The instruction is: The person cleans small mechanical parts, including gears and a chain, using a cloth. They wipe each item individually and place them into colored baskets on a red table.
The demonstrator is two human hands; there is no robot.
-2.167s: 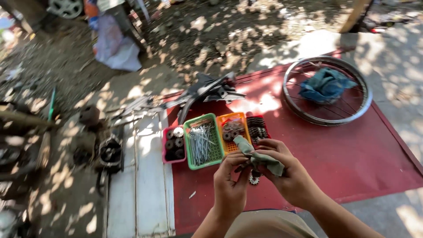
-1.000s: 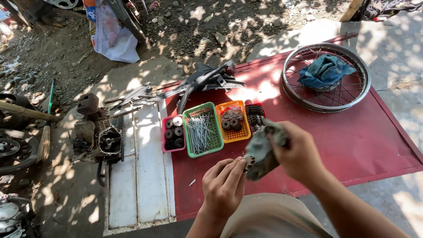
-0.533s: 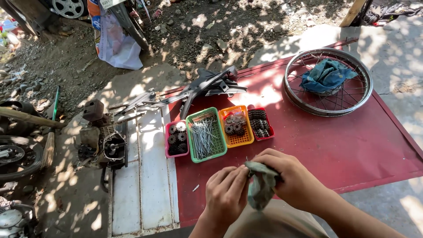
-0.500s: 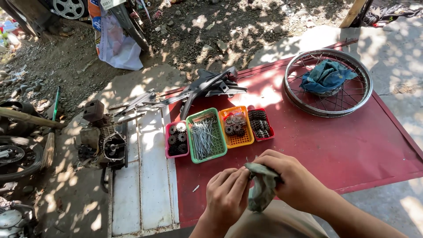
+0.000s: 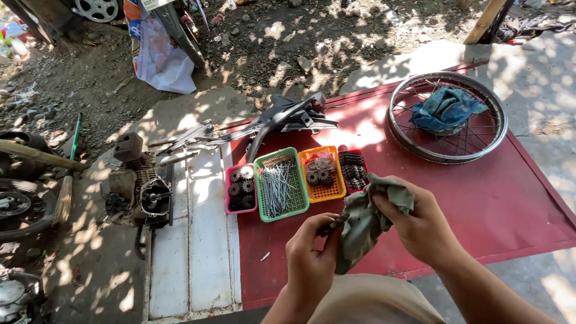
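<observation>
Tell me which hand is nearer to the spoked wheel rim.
Right. The right hand, gripping the grey-green rag, sits below and left of the spoked wheel rim; the left hand, pinching a small dark part, is farther left.

— What's the ground like here?
— Bare dirt and small stones (image 5: 312, 42), dappled with leaf shade and bright sun patches.
— And where the work is laid out?
— A dark red metal sheet (image 5: 516, 198) lies flat beside a white ribbed panel (image 5: 198, 240). A wooden post (image 5: 486, 21) leans at the upper right.
</observation>
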